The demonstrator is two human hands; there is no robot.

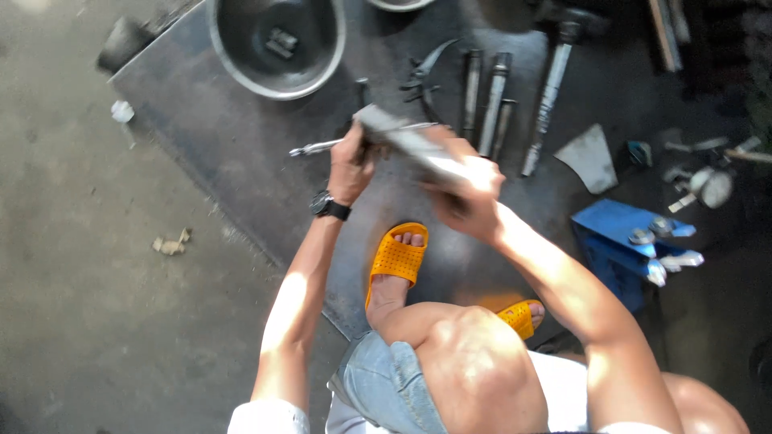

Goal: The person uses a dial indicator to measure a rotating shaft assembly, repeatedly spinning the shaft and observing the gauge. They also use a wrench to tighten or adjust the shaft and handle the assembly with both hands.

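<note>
Both hands clenched on one grey metal bar [418, 149], left hand [351, 165] at its far end, right hand [470, 197] nearer. Held directly above orange sandal [396, 257]; could slip and drop onto bare toes, judging by that position.

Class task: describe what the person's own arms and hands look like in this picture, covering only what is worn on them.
Both arms are bare from the short white sleeves down. The left wrist carries a black watch with a dark strap. The left hand and right hand wear no gloves, and no rings can be made out. The right wrist is bare.
</note>
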